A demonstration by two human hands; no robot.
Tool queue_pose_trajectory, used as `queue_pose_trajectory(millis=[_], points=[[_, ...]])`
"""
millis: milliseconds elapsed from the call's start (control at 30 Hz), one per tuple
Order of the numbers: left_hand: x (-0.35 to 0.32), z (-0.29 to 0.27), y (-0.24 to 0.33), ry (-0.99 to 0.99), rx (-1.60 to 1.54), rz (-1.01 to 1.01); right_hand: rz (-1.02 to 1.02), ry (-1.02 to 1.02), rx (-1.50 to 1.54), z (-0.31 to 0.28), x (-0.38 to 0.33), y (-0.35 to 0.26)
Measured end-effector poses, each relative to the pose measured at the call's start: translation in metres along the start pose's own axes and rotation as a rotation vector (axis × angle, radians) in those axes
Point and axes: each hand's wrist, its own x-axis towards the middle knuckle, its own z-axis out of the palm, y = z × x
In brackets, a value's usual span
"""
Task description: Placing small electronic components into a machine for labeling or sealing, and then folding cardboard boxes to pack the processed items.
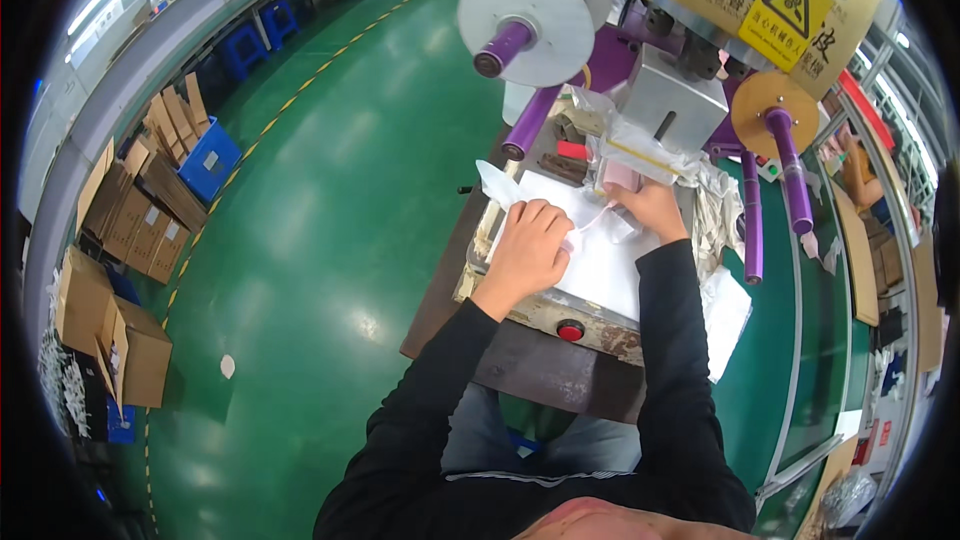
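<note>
My left hand [532, 248] is closed over the left part of a white work surface [605, 275], its fingers curled round thin whitish-pink material. Behind its knuckles a pale, thin sheet [497, 184] sticks up. My right hand [652, 208] is just below the press's grey metal head [672, 100], with thumb and fingers closed on a pale pink, soft-looking piece [621, 178]. Between the hands stretches a strip of thin, clear-looking material [603, 217]. Just what each set of fingertips grips is partly hidden.
A red button [570, 330] sits on the machine's front edge. Purple rods [532, 123] and a large pale reel [535, 10] stick out at the left; an orange-brown disc [773, 112] is at the right. Cardboard boxes [130, 340] and a blue crate [210, 160] stand far left.
</note>
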Motion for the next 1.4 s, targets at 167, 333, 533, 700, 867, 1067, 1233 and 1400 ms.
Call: queue_pose_trajectory(millis=[167,333,533,700,867,1067,1233,1400], points=[[-0.008,-0.01,-0.003,-0.007,-0.042,0.001,0.177,-0.078,0.225,0.001,-0.006,-0.019],[0.003,0.0,-0.004,0.063,-0.088,0.085,-0.032,0.099,0.556,-0.004,-0.008,-0.012],[-0.017,0.023,-0.023,0.087,-0.017,0.164,0.224,0.146,0.334,0.008,-0.026,-0.021],[-0.038,-0.006,0.041,0.209,-0.275,0.184,0.125,0.295,0.316,-0.001,-0.129,-0.101],[-0.003,0.017,0.204,-0.031,-0.394,0.515,0.132,0.186,2.174,-0.039,-0.243,-0.143],[0.012,0.001,0.35,-0.19,-0.239,0.991,0.243,0.806,1.78,-0.214,-0.326,-0.123],[0.004,0.01,0.339,-0.363,-0.283,1.107,0.303,0.984,0.359,-0.399,-0.521,-0.146],[0.012,0.063,0.171,-0.415,-0.185,0.964,1.248,1.123,-0.579,-0.475,-0.781,-0.192]])
